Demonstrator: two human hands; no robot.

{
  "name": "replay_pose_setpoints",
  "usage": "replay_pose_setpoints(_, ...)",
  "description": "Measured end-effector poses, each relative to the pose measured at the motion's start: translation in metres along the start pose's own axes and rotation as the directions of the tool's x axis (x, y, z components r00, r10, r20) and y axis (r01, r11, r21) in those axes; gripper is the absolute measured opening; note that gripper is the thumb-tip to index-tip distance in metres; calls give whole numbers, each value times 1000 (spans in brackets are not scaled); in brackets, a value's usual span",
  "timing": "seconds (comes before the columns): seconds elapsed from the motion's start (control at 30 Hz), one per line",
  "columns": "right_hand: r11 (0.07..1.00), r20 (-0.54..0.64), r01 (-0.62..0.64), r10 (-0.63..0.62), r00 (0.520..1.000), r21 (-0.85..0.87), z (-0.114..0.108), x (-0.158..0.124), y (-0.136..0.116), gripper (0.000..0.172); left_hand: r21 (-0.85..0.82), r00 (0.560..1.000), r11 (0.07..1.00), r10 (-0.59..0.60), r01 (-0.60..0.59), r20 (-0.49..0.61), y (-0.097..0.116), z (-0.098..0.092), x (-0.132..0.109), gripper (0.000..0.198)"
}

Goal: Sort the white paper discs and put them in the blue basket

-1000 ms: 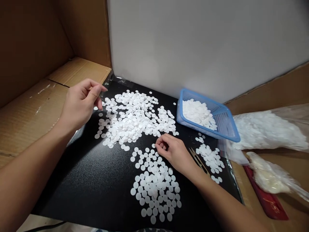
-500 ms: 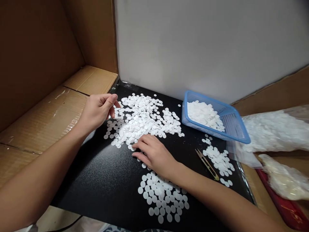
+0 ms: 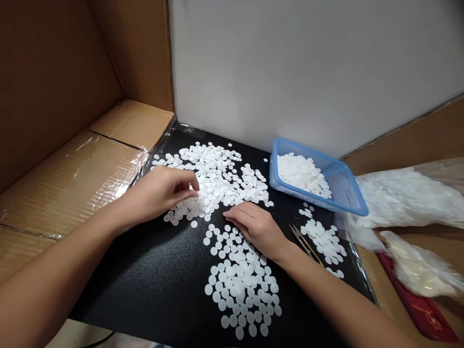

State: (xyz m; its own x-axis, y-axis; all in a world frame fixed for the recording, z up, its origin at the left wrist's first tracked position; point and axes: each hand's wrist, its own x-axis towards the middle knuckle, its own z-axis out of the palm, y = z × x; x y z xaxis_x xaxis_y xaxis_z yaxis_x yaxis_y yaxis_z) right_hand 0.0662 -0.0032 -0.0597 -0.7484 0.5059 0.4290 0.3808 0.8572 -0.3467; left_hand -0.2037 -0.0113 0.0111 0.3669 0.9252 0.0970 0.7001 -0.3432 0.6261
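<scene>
My left hand (image 3: 168, 191) hovers over the near left of a big pile of small white round discs (image 3: 213, 164). Its thumb and fingertips come together in a pinch; whatever they hold is too small to make out. Between this pile and a nearer spread of the same discs (image 3: 241, 285) lies my right hand (image 3: 258, 227), low on the black tabletop (image 3: 152, 275). The right fingers are pressed together with the tips pointing left, and what may be under them is hidden. Several discs lie next to its thumb side.
A blue plastic basket (image 3: 321, 202) with white discs stands at the back right. Near it lie thread snips (image 3: 306, 245) and a small disc cluster (image 3: 324, 241). Plastic bags (image 3: 416, 195) and a red object (image 3: 416, 302) sit at far right. Cardboard (image 3: 72, 164) borders the left.
My left hand has moved right and nearer, over the pile, and its fingers have closed. My right hand has shifted right and its fingers have drawn together; more discs show in the nearer spread.
</scene>
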Motion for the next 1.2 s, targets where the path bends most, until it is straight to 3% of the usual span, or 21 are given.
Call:
replay_pose_setpoints(0.07, 998, -9, -45, 46, 999, 41, -4, -10, 2, 20, 43, 984, 995, 85, -92, 157, 0, 5, -3, 12)
replay_pose_setpoints(0.13, 994, 14, -70, 69, 997, 80, -8, -17, 0, 18, 88, 964, 983, 139, -162, 226, -2, 10, -5, 12)
replay_pose_setpoints(0.23, 982, 4, -125, 125, 992, 141, -13, -24, -4, 13, 122, 943, 964, 198, -237, 266, -5, 18, -5, 13)
replay_pose_setpoints(0.43, 936, -161, -286, 320, 933, 203, -22, -32, -1, 16, 147, 907, 938, 249, -313, 339, -9, 30, 0, 20)
replay_pose_setpoints(0.57, 930, -138, -276, 315, 939, 243, -19, -34, -3, 23, 133, 909, 936, 272, -326, 316, -8, 42, 3, 20)
replay_pose_setpoints(0.7, 917, 12, -254, 263, 965, 307, -9, -31, -9, 35, 185, 910, 915, 297, -358, 289, 1, 52, 4, 16)
replay_pose_setpoints(0.83, 879, 123, -234, 201, 972, 416, -8, -34, -15, 39, 266, 937, 904, 290, -335, 192, 5, 46, 3, 8)
replay_pose_setpoints(0.97, 830, 94, -302, 293, 952, 469, -14, -43, -19, 38, 367, 955, 882, 289, -294, 71, 2, 36, -2, 18)
replay_pose_setpoints(1.2, 841, 23, -354, 378, 925, 408, -14, -50, -19, 33, 620, 890, 653, 416, -434, 185, 7, 48, -29, 25)
